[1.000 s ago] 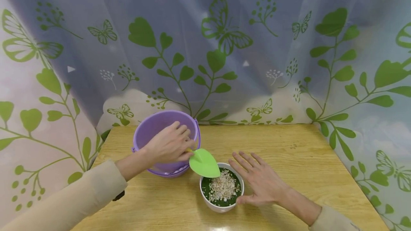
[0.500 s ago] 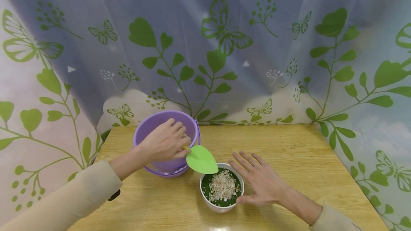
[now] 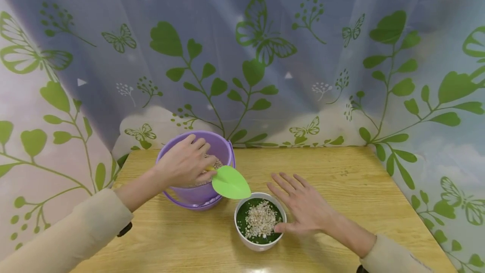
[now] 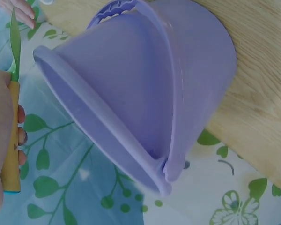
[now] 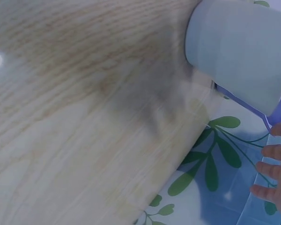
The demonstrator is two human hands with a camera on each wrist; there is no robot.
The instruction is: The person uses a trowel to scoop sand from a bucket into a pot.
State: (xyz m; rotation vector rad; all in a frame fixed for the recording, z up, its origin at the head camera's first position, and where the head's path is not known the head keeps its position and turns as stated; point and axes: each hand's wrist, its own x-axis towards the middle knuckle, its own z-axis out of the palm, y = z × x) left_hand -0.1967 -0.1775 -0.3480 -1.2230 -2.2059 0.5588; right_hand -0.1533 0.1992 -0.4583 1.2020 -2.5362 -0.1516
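Observation:
My left hand (image 3: 182, 163) grips a toy trowel by its yellow handle (image 4: 10, 136), over the mouth of a purple bucket (image 3: 189, 197). The trowel's light green, leaf-shaped blade (image 3: 231, 182) points right, between bucket and bowl. Pale grains (image 3: 217, 163) show inside the bucket, partly hidden by the hand. A white bowl (image 3: 257, 246) stands in front to the right, dark green inside, with a heap of pale grains (image 3: 261, 220) in the middle. Beside the bowl's right rim is my right hand (image 3: 307, 207), fingers straight and spread, its thumb overlapping the rim.
A wooden table (image 3: 322, 167) carries the bucket and bowl. Close behind it hangs a curtain (image 3: 212, 54) printed with green leaves and butterflies. The bucket's purple handle (image 4: 175, 93) hangs down along its side.
My left hand has moved left and slightly up, taking the trowel blade away from above the bowl toward the bucket. The right hand stays beside the bowl.

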